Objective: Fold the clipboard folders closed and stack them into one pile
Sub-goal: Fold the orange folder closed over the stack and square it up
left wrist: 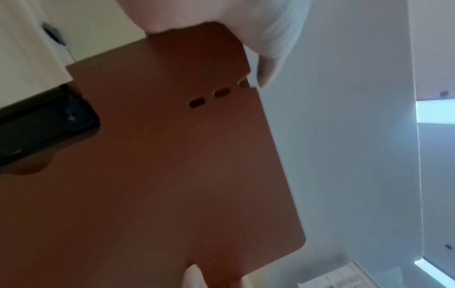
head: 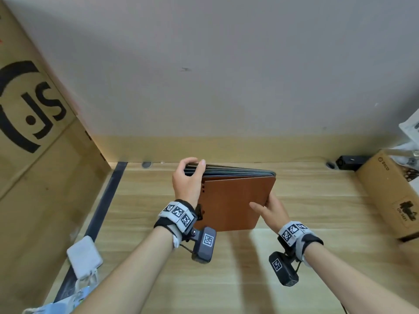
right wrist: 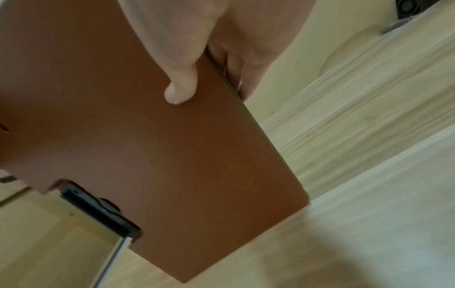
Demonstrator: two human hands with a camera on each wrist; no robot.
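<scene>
A pale wood-grain desk (head: 306, 200) runs up to a plain grey wall, and I take the desk's far edge as my landmark. Just short of that edge I hold the stack of clipboard folders (head: 235, 200) raised on its side, its brown face tilted toward me and its lower edge near the desk; I cannot tell whether it touches.

My left hand (head: 188, 180) is curled over the stack's upper left corner, thumb in front and fingers wrapped over the top. My right hand (head: 269, 209) pinches the right edge, thumb flat on the brown cover and fingers behind.

I judge the task nearly finished: the folders I can see are folded shut and gathered, several thin dark edges packed together behind the brown cover. What is left seems to be squaring them and laying the pile flat.

The cover is smooth, matte and stiff, with rounded corners and three small slots near one edge. A black metal clip (right wrist: 103, 212) shows at a notch.
</scene>
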